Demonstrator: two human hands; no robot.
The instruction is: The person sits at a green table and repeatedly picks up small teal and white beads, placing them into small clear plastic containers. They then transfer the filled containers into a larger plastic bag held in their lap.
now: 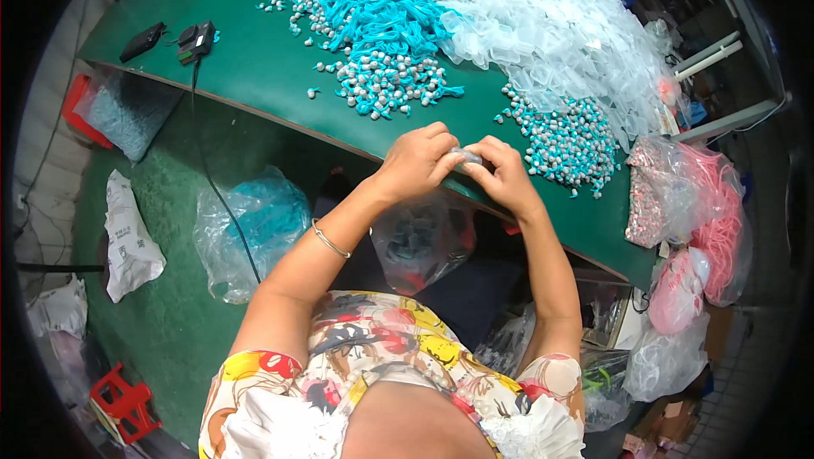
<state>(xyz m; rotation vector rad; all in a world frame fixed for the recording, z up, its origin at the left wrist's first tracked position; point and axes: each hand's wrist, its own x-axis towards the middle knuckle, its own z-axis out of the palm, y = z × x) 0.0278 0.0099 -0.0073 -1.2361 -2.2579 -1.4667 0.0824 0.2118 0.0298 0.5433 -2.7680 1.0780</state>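
Observation:
My left hand [419, 159] and my right hand [506, 178] meet at the table's near edge, fingers closed in a pinch. Between their fingertips is a small greyish see-through piece [465, 156], mostly covered by the fingers, so its exact kind is hard to make out. Beyond my hands lies a pile of small grey-and-turquoise capped pieces [386, 86], with a heap of turquoise cords [386, 14] behind it. A second pile of grey-and-turquoise pieces [572, 141] sits to the right. Clear plastic cases [543, 22] form a large mound at the far right.
The green table [254, 77] carries a black device [196, 42] whose cable hangs to the floor. Bags of pink cord [712, 213] and pink-and-grey pieces [653, 192] crowd the right end. A clear bag [420, 239] hangs below my hands; a red stool [125, 404] stands lower left.

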